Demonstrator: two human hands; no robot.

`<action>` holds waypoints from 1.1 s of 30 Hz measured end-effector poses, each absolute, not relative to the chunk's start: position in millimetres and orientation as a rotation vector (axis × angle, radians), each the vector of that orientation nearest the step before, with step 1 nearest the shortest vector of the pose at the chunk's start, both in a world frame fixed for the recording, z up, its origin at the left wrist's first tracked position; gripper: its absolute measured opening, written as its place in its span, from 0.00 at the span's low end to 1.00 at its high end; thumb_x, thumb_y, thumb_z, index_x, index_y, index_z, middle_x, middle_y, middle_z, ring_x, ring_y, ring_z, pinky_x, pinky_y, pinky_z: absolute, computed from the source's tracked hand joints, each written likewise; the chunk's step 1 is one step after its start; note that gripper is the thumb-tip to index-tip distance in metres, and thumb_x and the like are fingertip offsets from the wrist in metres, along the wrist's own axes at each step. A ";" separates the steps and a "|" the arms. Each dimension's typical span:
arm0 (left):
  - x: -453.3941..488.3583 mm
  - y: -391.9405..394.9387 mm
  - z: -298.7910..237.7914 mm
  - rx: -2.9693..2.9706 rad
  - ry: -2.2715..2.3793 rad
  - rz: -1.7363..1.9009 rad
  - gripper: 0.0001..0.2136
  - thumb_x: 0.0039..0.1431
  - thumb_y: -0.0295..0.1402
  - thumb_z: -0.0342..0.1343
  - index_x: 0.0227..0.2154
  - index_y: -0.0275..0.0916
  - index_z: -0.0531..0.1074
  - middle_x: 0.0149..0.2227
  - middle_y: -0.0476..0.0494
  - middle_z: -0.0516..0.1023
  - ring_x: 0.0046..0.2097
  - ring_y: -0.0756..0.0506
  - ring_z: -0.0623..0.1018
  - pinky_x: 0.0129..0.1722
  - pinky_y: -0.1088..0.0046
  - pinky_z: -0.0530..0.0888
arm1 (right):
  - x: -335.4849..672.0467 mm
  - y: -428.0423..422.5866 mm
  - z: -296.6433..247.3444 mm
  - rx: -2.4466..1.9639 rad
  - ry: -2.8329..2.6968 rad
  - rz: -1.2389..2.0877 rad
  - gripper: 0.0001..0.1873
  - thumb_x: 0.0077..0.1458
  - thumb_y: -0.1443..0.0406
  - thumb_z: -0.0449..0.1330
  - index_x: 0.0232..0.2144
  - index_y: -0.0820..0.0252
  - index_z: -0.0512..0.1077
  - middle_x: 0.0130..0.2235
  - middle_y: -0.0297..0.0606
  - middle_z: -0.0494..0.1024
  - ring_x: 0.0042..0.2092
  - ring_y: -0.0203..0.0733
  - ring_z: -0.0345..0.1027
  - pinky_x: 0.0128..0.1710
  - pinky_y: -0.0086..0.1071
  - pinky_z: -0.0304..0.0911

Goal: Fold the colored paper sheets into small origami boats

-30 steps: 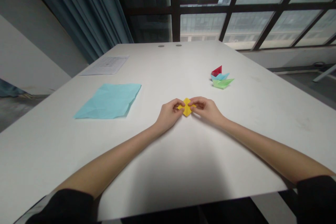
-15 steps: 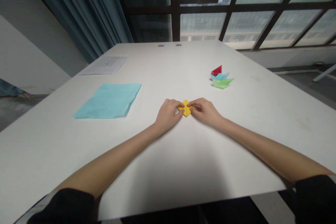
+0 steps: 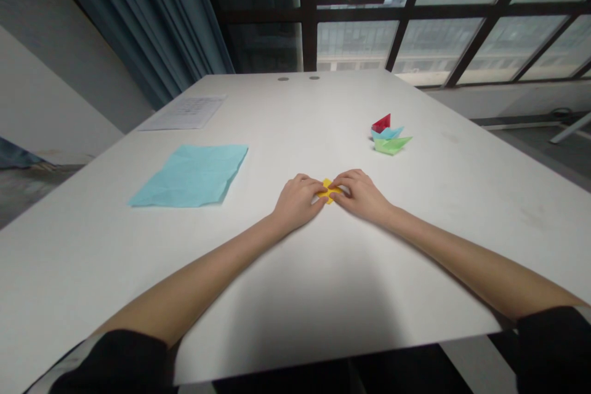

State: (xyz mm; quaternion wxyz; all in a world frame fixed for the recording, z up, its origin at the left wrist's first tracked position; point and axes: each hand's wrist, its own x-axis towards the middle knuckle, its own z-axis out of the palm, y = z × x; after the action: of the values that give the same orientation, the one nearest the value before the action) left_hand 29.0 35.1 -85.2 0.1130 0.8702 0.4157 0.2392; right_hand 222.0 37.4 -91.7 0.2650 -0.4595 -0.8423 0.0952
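A small piece of folded yellow paper (image 3: 329, 192) lies at the middle of the white table (image 3: 332, 258), partly covered by my fingers. My left hand (image 3: 301, 198) grips its left side between thumb and fingers. On the opposite side, my right hand (image 3: 361, 192) pinches the paper the same way. The fingertips of both hands nearly meet over it. Beyond my right hand stand three folded paper boats: a red one (image 3: 381, 124), a light blue one (image 3: 386, 133) and a green one (image 3: 392, 146).
A light blue cloth-like sheet (image 3: 194, 176) lies flat on the left of the table. Behind it rests a printed white page (image 3: 184, 112). Two round grey discs (image 3: 314, 78) sit at the far edge, before the windows and a blue curtain (image 3: 152, 18).
Both hands have drawn slightly closer together over the yellow paper. My fingers now cover more of it. The boats and the sheets have stayed in place.
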 end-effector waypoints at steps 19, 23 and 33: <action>27.5 35.8 -79.9 2.185 1.378 1.019 0.07 0.53 0.32 0.55 0.34 0.41 0.75 0.35 0.47 0.78 0.41 0.45 0.73 0.44 0.66 0.68 | 215.1 32.7 -80.2 -1.238 -1.881 0.726 0.13 0.48 0.65 0.59 0.39 0.58 0.69 0.38 0.36 0.77 0.40 0.40 0.70 0.38 0.33 0.62; 29.7 31.4 -75.4 2.092 1.281 1.155 0.04 0.54 0.32 0.56 0.31 0.40 0.75 0.32 0.48 0.78 0.39 0.46 0.74 0.43 0.68 0.69 | 213.7 28.9 -75.9 -1.164 -1.872 0.744 0.10 0.50 0.62 0.59 0.37 0.58 0.70 0.36 0.36 0.77 0.38 0.39 0.69 0.38 0.32 0.60; 32.0 26.0 -72.0 2.206 1.153 1.222 0.04 0.55 0.34 0.56 0.29 0.40 0.74 0.29 0.49 0.77 0.37 0.47 0.72 0.41 0.68 0.68 | 212.4 26.7 -71.2 -1.121 -1.881 0.663 0.08 0.51 0.60 0.58 0.30 0.59 0.74 0.30 0.34 0.77 0.33 0.37 0.68 0.36 0.31 0.60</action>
State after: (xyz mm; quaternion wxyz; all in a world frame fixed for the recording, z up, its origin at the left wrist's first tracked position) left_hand 32.0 26.0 -72.0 0.1831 0.7821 0.4088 0.4332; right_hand 212.4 26.7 -71.2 0.4138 -0.4460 -0.7485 0.2638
